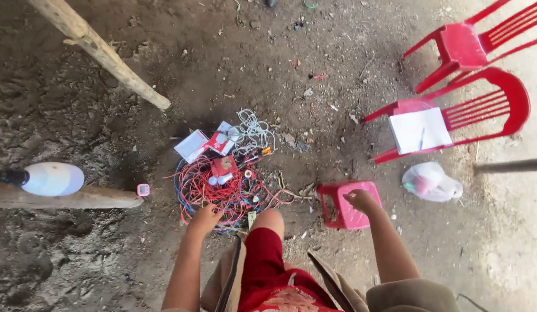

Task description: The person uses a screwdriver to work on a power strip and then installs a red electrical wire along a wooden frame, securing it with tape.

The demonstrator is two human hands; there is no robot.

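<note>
- On the dirt floor point(77, 260) just ahead of the knee, the tangle of red wire point(222, 193) lies under the left hand point(203, 221), its grip spread loose on the strands.
- The right hand point(361, 200) rests on the small red stool point(346, 203), fingers curled over its edge, well apart from the wire.

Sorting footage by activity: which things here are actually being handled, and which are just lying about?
In hand:
left hand on the red wire coil
right hand on the small red stool

Lying about:
red chairs
paper sheet
plastic bag
wooden pole

Wire tangle point(222, 193) on ground, boxes point(206, 143) on its far edge. Stool point(346, 203) right of tangle; two chairs point(453, 115) beyond stool; bag point(431, 181) right.
</note>
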